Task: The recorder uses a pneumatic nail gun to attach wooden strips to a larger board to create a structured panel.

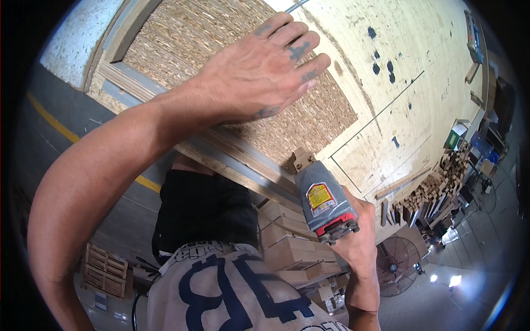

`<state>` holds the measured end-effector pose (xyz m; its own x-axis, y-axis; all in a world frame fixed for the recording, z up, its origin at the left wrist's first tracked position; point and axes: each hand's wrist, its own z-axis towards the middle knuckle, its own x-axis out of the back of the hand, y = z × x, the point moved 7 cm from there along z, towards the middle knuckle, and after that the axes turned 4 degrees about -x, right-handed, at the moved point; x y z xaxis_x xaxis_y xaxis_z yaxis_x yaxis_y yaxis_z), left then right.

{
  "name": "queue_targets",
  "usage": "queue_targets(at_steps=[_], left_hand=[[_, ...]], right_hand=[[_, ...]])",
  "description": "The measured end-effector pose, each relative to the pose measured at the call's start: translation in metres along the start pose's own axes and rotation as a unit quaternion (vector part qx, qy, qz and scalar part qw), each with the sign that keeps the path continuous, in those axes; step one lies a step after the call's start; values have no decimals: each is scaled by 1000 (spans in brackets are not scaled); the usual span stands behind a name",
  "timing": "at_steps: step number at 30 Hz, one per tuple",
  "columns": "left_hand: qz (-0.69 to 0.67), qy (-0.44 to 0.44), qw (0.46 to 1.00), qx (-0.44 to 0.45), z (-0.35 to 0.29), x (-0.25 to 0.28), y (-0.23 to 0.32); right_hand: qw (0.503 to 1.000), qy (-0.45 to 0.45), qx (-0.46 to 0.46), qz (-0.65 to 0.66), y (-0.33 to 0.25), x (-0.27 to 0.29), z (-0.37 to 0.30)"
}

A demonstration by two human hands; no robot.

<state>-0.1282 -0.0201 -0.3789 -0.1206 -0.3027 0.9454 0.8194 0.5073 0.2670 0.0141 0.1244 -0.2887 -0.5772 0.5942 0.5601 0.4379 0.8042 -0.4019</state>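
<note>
My left hand point(265, 69) is above a rough chipboard panel point(176, 41), back upward, fingers curled and their tips hidden. Whether anything is inside it I cannot make out. My right hand point(358, 234) wraps around the grip of a grey and red nail gun point(326, 198) with a yellow label on its top. The tool's nose end is beside the panel's near corner, at a small wooden block point(302, 159). Along the panel's near edge runs a wooden frame rail point(232, 157), and another frame piece point(130, 33) stands at its left end.
The pale plywood tabletop point(408, 110) carries dark ink spots and drawn lines. To the right lie many wood strips point(436, 193), a green box point(457, 135) and a large floor fan point(393, 267). Wooden parts point(292, 254) are stacked below the table; a pallet point(105, 270) stands lower left.
</note>
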Motion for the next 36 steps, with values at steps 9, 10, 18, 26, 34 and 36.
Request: queue_targets(at_steps=[9,10,18,26,34,36], left_hand=[[-1,-15,1000,-6,0,2,2],[-1,-13,1000,-14,0,3,4],[2,-12,1000,-7,1,-2,0],[12,-6,1000,3,0,0,0],[3,29,1000,-6,-1,5,-2],[-5,14,1000,-10,-1,3,0]], right_hand=[[1000,-1,6,-21,-2,0,-8],[1000,-11,7,17,-3,-1,-8],[999,-32,-4,24,-10,-10,2],[999,-26,4,-21,-13,-7,0],[995,-85,-36,-46,-10,-4,-6],[994,-93,-46,-39,-9,-5,-7]])
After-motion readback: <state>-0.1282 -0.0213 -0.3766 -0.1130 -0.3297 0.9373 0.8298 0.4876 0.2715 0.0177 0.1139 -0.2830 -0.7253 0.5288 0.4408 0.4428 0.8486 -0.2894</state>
